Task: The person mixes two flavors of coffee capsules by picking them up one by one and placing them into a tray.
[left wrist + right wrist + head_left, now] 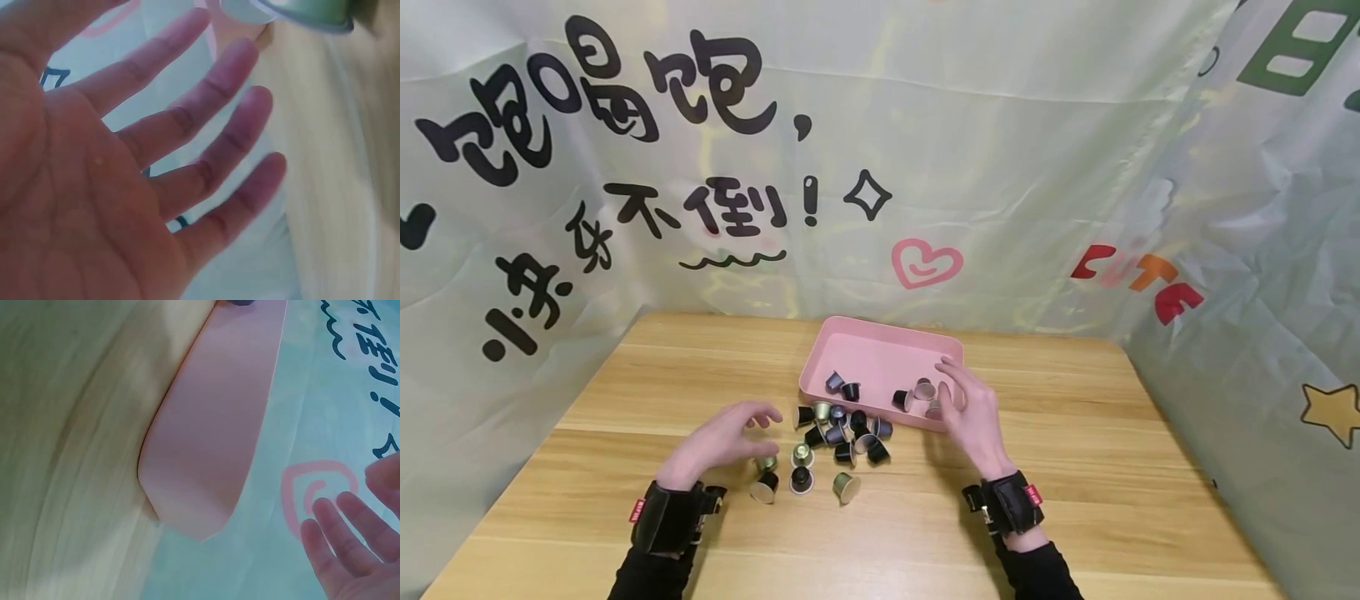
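My left hand (724,438) hovers at the left of a loose group of coffee capsules, its fingers spread and nothing between them. A green capsule (767,463) lies just under its thumb, partly covered. In the left wrist view a green capsule (322,11) shows at the top, apart from the fingertips. Over the right front corner of a pink tray (880,350) is my right hand (977,421), its fingers loosely bent and holding nothing. A pale capsule (924,389) and a black capsule (902,400) lie in the tray beside it.
Several black, purple and green capsules, among them a black one (877,452), crowd against the tray's front wall. Nearer the person lie a green capsule (846,487) and a black capsule (801,479). A printed cloth (1000,183) hangs behind the wooden table (1075,467).
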Motion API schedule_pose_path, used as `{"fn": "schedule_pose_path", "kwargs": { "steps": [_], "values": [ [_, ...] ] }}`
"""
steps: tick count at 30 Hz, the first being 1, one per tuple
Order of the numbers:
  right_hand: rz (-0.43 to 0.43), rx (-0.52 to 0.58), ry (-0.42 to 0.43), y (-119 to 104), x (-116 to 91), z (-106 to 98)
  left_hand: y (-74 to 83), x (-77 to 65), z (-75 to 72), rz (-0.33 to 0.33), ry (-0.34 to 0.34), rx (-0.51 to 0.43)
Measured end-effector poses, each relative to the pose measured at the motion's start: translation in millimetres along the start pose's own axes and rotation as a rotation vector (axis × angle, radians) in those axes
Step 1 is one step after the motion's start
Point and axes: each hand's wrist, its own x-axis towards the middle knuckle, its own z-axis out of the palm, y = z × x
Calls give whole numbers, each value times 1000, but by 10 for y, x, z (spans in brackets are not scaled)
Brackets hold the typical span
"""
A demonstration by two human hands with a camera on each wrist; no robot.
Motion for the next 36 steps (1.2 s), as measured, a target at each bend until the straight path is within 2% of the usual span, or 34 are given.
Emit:
{"fn": "schedule_pose_path", "kwargs": {
  "steps": [5, 13, 18, 24, 32, 36],
  "values": [
    [0, 20, 39, 17, 3, -12, 41, -48, -42, -66, -43, 2],
    [18, 33, 48, 30, 8, -20, 53, -81, -34, -81, -137, -99],
    [-3, 50, 32, 35, 6, -15, 38, -63, -28, -67, -132, -112],
    [-3, 47, 16, 37, 4, -13, 23, -39, -10, -84, -128, -128],
    [3, 50, 8, 30, -1, -17, 1, 21, 92, -88, -133, -124],
    [9, 47, -2, 28, -3, -17, -7, 38, 126, -108, -131, -157]
  ]
}}
